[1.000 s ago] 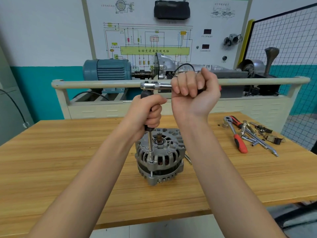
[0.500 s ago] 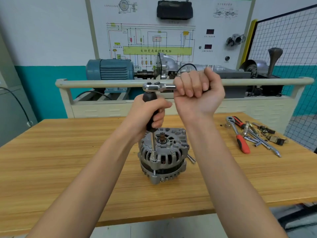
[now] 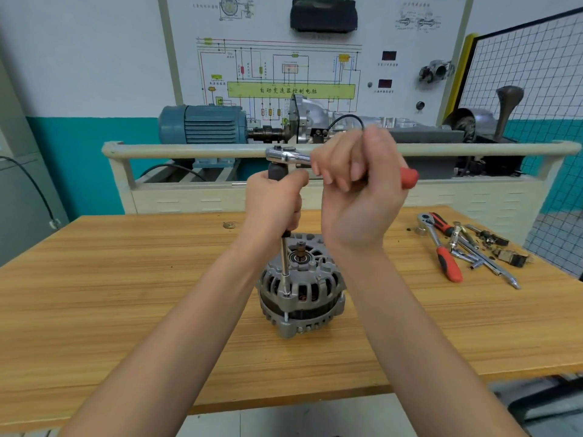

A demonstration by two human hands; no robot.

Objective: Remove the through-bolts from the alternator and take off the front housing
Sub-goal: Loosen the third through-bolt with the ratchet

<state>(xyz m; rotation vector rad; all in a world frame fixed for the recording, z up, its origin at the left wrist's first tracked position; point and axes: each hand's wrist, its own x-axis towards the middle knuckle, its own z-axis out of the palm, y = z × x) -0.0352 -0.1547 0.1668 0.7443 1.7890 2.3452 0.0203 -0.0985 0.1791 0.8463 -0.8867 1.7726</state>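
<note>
An alternator [image 3: 301, 288] stands upright at the middle of a wooden surface [image 3: 126, 310]. The left hand [image 3: 273, 205] clenches around a black-handled extension [image 3: 285, 247] — its tip sits on a through-bolt [image 3: 286, 294] at the housing's near edge. The right hand [image 3: 356, 190] grasps the red-handled ratchet [image 3: 288, 154] atop the extension. Loose tools [image 3: 457, 247] lie well apart, to the right.

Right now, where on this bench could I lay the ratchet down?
Bare wood lies left of the alternator out to the table edge, and between the alternator and the loose tools at right. The far right corner is crowded.
</note>
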